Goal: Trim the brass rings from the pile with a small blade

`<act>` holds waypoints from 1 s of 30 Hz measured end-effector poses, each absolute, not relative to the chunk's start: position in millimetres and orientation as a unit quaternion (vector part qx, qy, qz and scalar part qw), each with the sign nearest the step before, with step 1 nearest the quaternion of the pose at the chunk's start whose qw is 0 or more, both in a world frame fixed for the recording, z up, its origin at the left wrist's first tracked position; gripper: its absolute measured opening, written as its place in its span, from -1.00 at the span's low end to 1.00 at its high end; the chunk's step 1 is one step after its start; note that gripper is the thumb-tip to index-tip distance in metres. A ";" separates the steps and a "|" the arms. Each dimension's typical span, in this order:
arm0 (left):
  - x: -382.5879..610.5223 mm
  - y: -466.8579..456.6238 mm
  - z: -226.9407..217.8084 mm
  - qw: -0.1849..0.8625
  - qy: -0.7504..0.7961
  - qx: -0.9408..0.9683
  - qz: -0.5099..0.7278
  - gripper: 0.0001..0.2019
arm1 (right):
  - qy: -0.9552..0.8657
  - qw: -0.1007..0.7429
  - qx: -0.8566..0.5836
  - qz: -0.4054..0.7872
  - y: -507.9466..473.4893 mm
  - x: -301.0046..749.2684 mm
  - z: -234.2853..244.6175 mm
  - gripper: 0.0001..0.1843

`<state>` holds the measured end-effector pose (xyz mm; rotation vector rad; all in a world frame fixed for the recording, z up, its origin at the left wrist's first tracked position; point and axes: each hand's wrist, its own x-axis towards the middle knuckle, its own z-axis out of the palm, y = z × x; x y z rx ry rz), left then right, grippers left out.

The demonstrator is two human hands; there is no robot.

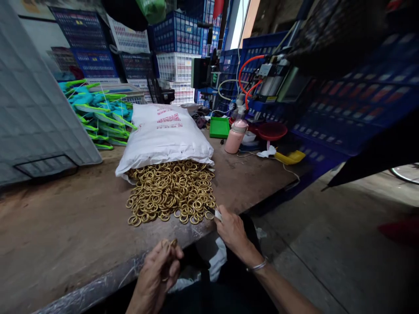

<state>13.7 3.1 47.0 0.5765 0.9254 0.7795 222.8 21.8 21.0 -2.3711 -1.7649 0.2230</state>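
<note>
A heap of brass-coloured rings (170,187) spills from the mouth of a white woven sack (166,139) onto the brown worktop. Over the table's front edge, my left hand (160,266) is closed, pinching a brass-coloured ring (173,242) between thumb and fingers; the rest of its grip is partly hidden. My right hand (233,231), with a bracelet at the wrist, closes around a small tool (218,213) with a white handle and a dark, thin tip. That tip reaches the rings at the heap's near right corner. The tool's exact kind cannot be made out.
A pink bottle (236,137), a green tray (219,127), a red bowl (270,130) and a yellow scoop-like piece (290,157) stand at the right. Green and teal plastic pieces (101,113) pile up at the left beside a grey panel (42,100). Crates (178,35) are stacked behind.
</note>
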 end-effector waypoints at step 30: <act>23.9 27.8 18.1 0.634 0.495 0.425 0.414 -0.76 | -0.614 0.367 -0.582 0.387 28.5 154.0 31.7 -0.83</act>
